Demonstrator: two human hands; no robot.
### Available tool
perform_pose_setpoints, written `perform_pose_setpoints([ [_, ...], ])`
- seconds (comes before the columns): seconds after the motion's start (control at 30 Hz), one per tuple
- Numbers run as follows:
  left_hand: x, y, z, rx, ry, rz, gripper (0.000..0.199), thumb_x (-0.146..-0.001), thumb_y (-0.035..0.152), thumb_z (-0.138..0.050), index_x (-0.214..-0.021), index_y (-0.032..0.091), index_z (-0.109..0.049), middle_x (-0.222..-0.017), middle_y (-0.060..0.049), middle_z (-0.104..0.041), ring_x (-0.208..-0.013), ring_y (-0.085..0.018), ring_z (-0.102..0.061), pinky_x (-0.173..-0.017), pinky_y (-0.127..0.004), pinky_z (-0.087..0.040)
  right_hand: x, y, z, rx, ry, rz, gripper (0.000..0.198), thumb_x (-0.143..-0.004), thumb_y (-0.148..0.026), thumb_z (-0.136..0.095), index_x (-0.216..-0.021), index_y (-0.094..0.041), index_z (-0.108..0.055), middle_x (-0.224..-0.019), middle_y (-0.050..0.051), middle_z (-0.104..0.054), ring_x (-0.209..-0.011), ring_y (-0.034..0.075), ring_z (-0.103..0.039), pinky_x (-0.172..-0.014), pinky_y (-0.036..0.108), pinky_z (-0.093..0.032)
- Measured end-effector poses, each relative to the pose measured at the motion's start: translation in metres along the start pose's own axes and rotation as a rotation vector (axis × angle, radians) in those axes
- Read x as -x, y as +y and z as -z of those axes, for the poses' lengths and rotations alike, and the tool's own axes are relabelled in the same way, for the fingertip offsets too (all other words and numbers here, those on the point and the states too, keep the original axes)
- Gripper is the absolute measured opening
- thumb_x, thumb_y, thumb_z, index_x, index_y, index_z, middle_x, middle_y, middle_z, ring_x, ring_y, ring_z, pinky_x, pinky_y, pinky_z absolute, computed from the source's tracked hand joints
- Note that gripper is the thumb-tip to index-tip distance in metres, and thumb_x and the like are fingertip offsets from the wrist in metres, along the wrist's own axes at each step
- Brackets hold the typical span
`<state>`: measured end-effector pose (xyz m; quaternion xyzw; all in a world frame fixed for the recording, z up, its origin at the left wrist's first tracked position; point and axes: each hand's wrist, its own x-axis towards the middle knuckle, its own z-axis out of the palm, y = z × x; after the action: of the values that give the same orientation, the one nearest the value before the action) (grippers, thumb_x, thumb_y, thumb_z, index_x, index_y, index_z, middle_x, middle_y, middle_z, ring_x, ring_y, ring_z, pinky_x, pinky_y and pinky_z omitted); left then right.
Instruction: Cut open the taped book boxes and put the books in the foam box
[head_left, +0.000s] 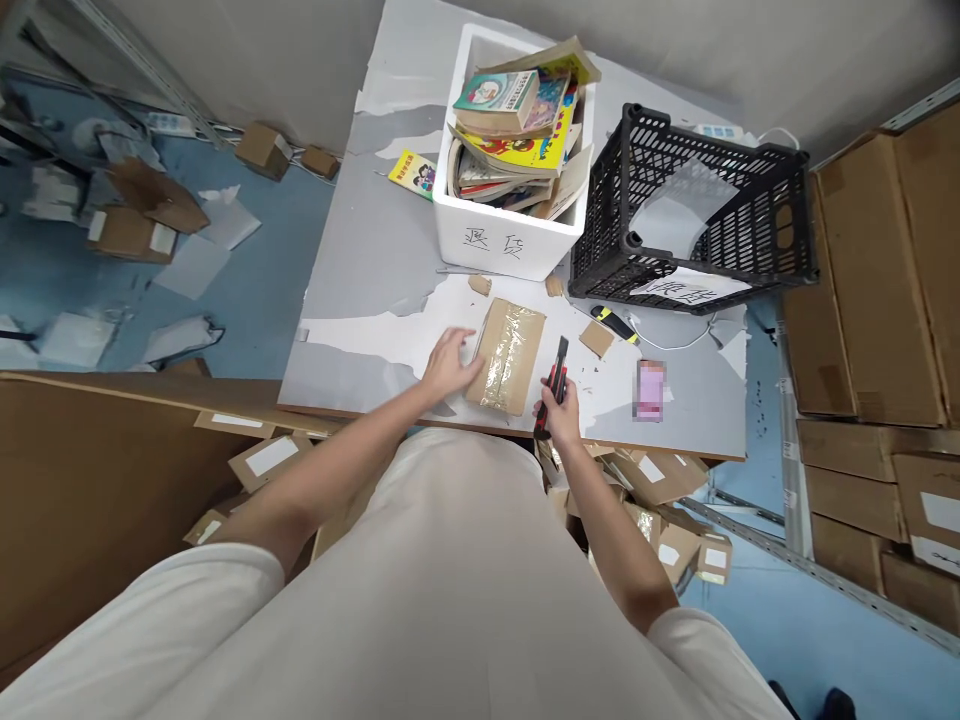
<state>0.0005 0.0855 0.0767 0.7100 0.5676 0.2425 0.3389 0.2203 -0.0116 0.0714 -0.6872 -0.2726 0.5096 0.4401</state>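
Observation:
A small cardboard box [531, 352] lies on the table in front of me, with clear tape running down its middle. At its left edge is my left hand [452, 364], fingers spread, the thumb close to or touching the box; I cannot tell which. To the right of the box, my right hand [564, 412] is wrapped round a red and black utility knife [557, 378], its tip pointing away from me. A second cutter [615, 324], black and yellow, rests beside a loose square of cardboard [597, 339].
Behind the box stands a white foam bin [499, 240] full of books, with a black plastic crate [675, 270] to its right. A blurred pink item [649, 390] lies at the table's right. Cardboard boxes [667, 475] crowd below the front edge, and stacked cartons [877, 290] line the right side.

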Motion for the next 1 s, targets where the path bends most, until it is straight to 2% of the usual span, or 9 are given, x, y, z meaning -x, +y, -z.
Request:
perform_pose_setpoints([
  [0.13,-0.089,0.006,-0.001,-0.091,-0.114,-0.151,0.077,-0.073,0.043,-0.062,-0.140,0.012,-0.038,-0.144,-0.017,-0.040,-0.132,-0.032,-0.039,-0.107,-0.045,-0.034,0.040,0.020,-0.004,-0.139,-0.074,-0.227,0.051,-0.071,-0.051,-0.066,-0.108,-0.029,-0.039,-0.118,0.003,-0.056,-0.065,0.012,-0.065,-0.052,0.027,-0.054],
  [0.27,-0.127,0.005,-0.009,-0.121,-0.337,-0.106,0.053,-0.073,0.039,-0.060,-0.120,0.013,-0.059,-0.116,-0.011,-0.064,-0.109,-0.028,-0.058,-0.098,-0.039,-0.043,0.045,0.022,-0.015,-0.264,-0.061,-0.261,0.057,-0.068,-0.051,-0.069,-0.108,-0.030,-0.036,-0.115,0.003,-0.060,-0.079,0.018,-0.069,-0.065,0.033,-0.058],
  [0.37,-0.110,-0.002,-0.001,-0.101,-0.224,0.037,0.045,-0.074,0.038,-0.060,-0.112,0.014,-0.062,-0.106,-0.009,-0.067,-0.097,-0.026,-0.062,-0.090,-0.036,-0.047,0.030,0.014,-0.013,-0.234,-0.008,-0.203,0.057,-0.069,-0.052,-0.068,-0.111,-0.029,-0.036,-0.117,0.004,-0.061,-0.086,0.018,-0.068,-0.072,0.036,-0.058],
  [0.5,-0.045,-0.017,0.014,-0.145,0.048,0.282,0.040,-0.076,0.045,-0.057,-0.103,0.016,-0.059,-0.099,-0.009,-0.067,-0.093,-0.025,-0.061,-0.084,-0.037,-0.048,-0.014,-0.002,-0.003,-0.149,0.091,-0.006,0.054,-0.075,-0.049,-0.062,-0.117,-0.029,-0.035,-0.125,0.006,-0.057,-0.099,0.017,-0.064,-0.080,0.035,-0.056],
  [0.63,0.020,-0.026,0.011,-0.103,0.076,0.403,0.047,-0.076,0.058,-0.056,-0.103,0.019,-0.054,-0.094,-0.008,-0.064,-0.086,-0.023,-0.061,-0.077,-0.037,-0.050,-0.057,-0.018,0.002,-0.010,0.046,0.135,0.054,-0.077,-0.045,-0.059,-0.123,-0.026,-0.038,-0.119,0.007,-0.061,-0.096,0.015,-0.063,-0.081,0.032,-0.054],
  [0.73,0.034,-0.027,0.006,-0.119,0.163,0.272,0.056,-0.079,0.051,-0.054,-0.123,0.017,-0.046,-0.121,-0.015,-0.056,-0.111,-0.026,-0.056,-0.090,-0.041,-0.046,-0.055,-0.021,0.014,0.139,0.001,0.152,0.056,-0.076,-0.045,-0.059,-0.125,-0.023,-0.044,-0.115,0.008,-0.062,-0.085,0.015,-0.065,-0.075,0.030,-0.054],
  [0.8,0.025,-0.024,0.008,-0.191,0.144,0.092,0.062,-0.081,0.045,-0.052,-0.134,0.016,-0.038,-0.141,-0.018,-0.040,-0.132,-0.029,-0.039,-0.103,-0.043,-0.037,-0.037,-0.020,0.027,0.254,-0.031,0.105,0.063,-0.078,-0.046,-0.057,-0.134,-0.022,-0.040,-0.108,0.007,-0.064,-0.068,0.013,-0.064,-0.066,0.030,-0.054],
  [0.9,0.001,-0.020,0.015,-0.319,-0.047,-0.144,0.075,-0.077,0.048,-0.054,-0.141,0.016,-0.032,-0.154,-0.017,-0.021,-0.143,-0.034,-0.017,-0.111,-0.049,-0.023,-0.003,-0.016,0.044,0.388,-0.112,0.018,0.076,-0.081,-0.044,-0.053,-0.148,-0.027,-0.022,-0.095,0.003,-0.066,-0.051,0.011,-0.057,-0.055,0.029,-0.052],
  [1.0,-0.015,-0.016,0.019,-0.406,-0.196,-0.249,0.097,-0.067,0.065,-0.060,-0.144,0.016,-0.029,-0.155,-0.018,-0.018,-0.143,-0.039,-0.012,-0.111,-0.055,-0.015,0.016,-0.013,0.052,0.403,-0.174,-0.009,0.079,-0.083,-0.041,-0.053,-0.151,-0.031,-0.015,-0.089,0.000,-0.066,-0.049,0.010,-0.056,-0.053,0.029,-0.052],
])
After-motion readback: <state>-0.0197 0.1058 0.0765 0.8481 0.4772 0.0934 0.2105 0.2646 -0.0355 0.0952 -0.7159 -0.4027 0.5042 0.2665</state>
